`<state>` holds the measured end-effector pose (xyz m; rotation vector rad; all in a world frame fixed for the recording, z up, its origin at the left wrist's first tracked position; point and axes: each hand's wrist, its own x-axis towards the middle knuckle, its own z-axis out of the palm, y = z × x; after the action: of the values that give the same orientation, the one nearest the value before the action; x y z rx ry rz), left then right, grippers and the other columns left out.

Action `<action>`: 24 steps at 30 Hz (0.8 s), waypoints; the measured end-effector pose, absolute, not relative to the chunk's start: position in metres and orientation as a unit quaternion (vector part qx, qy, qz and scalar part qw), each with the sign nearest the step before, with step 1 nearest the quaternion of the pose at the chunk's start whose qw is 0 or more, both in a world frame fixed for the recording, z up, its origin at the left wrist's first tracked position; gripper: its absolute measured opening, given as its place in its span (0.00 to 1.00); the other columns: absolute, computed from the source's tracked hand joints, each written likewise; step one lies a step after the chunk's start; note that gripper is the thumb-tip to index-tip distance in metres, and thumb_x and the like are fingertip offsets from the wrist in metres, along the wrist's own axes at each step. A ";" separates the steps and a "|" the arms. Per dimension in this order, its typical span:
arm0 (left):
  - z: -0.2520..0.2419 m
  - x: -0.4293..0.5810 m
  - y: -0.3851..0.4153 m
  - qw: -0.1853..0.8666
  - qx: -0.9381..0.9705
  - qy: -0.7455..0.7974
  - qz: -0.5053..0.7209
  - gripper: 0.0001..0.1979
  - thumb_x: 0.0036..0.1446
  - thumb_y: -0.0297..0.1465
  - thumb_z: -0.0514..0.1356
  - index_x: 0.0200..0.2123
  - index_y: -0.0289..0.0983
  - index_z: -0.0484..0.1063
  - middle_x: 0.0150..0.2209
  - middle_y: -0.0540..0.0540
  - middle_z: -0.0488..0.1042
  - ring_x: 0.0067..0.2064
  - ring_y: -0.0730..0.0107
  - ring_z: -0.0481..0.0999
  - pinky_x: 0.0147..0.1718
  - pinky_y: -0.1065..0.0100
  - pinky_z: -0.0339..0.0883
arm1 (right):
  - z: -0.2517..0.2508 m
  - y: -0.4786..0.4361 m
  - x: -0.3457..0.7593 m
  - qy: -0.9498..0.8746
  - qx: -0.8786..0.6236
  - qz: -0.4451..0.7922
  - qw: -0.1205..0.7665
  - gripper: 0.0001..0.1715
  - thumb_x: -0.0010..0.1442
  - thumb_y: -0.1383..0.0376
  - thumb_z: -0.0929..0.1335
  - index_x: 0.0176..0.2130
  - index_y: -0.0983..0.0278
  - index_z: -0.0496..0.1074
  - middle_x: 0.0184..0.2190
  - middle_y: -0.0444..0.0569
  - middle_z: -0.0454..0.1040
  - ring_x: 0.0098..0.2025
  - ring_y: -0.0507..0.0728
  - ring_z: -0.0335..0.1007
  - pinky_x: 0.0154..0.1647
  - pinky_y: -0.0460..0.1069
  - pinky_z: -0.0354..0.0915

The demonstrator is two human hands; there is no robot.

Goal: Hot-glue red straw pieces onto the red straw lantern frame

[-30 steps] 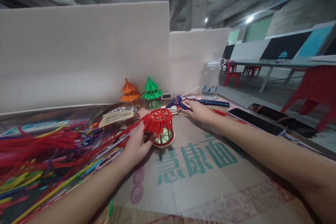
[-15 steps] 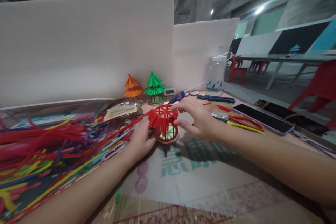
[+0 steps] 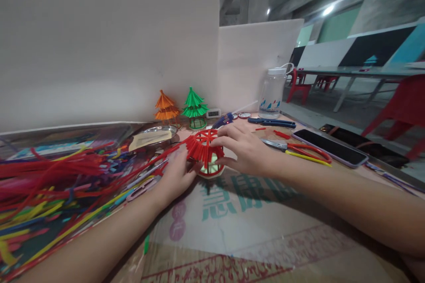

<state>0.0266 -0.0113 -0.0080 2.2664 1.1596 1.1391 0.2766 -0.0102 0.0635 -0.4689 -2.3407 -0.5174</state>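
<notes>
A small red pavilion model (image 3: 202, 150), apparently of fuzzy pipe cleaners, stands mid-table on a pale base. Its round top frame has spokes, and a skirt of short red strips hangs along the left and front. My left hand (image 3: 177, 174) grips the left side of the model, thumb low in front; the other fingers are partly hidden behind it. From the right, my right hand (image 3: 244, 148) reaches over the rim, thumb and fingers curved around the right edge of the roof. Whatever lies between those fingertips is hard to make out.
Behind stand an orange pavilion (image 3: 166, 108) and a green pavilion (image 3: 195, 108). Loose pipe cleaners (image 3: 49, 177) heap up at left, near a metal dish (image 3: 162, 132). On the right are a glue gun (image 3: 224, 120), pliers (image 3: 312, 150), a phone (image 3: 330, 147) and a bottle (image 3: 272, 93).
My right hand has shifted left and closed in on the roof's right edge, covering more of it. My left hand stays on the model. The whole view has tilted slightly.
</notes>
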 end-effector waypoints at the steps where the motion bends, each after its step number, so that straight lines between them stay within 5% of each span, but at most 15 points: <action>1: -0.008 0.027 -0.011 0.173 0.800 0.410 0.402 0.20 0.63 0.37 0.60 0.56 0.38 0.69 0.53 0.38 0.75 0.56 0.51 0.75 0.57 0.53 0.71 | 0.064 -0.010 0.277 -0.901 -0.183 -0.198 0.340 0.12 0.65 0.62 0.71 0.49 0.61 0.72 0.48 0.56 0.75 0.49 0.63 0.68 0.51 0.59 0.63; 7: -0.008 0.027 -0.010 0.165 0.798 0.420 0.400 0.19 0.63 0.37 0.60 0.55 0.38 0.70 0.50 0.39 0.77 0.52 0.52 0.77 0.56 0.53 0.71 | 0.063 -0.008 0.278 -0.903 -0.171 -0.187 0.347 0.13 0.66 0.61 0.70 0.50 0.63 0.71 0.48 0.57 0.76 0.50 0.64 0.69 0.52 0.60 0.64; 14: -0.010 0.026 -0.009 0.179 0.787 0.424 0.410 0.20 0.60 0.34 0.61 0.56 0.39 0.71 0.49 0.39 0.78 0.53 0.52 0.77 0.55 0.53 0.72 | 0.060 -0.009 0.280 -0.906 -0.185 -0.162 0.345 0.27 0.66 0.61 0.70 0.62 0.60 0.65 0.54 0.57 0.73 0.55 0.65 0.68 0.56 0.63 0.64; 20: 0.001 0.030 -0.016 0.166 0.798 0.420 0.398 0.19 0.58 0.35 0.64 0.53 0.39 0.74 0.49 0.39 0.79 0.51 0.51 0.78 0.54 0.52 0.73 | 0.065 -0.009 0.280 -0.891 -0.178 -0.123 0.399 0.24 0.67 0.51 0.69 0.56 0.62 0.68 0.51 0.58 0.75 0.53 0.65 0.70 0.55 0.62 0.65; 24: 0.026 0.016 -0.014 0.146 0.847 0.393 0.327 0.17 0.57 0.32 0.63 0.51 0.42 0.77 0.52 0.40 0.80 0.54 0.51 0.77 0.57 0.52 0.70 | 0.066 -0.011 0.290 -0.840 -0.212 -0.056 0.497 0.09 0.73 0.59 0.62 0.44 0.59 0.70 0.38 0.51 0.77 0.42 0.60 0.73 0.46 0.57 0.68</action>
<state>0.0160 -0.0136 0.0263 2.4385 1.1313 0.9426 0.2897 -0.0110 0.0664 -0.5122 -2.0344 -0.1346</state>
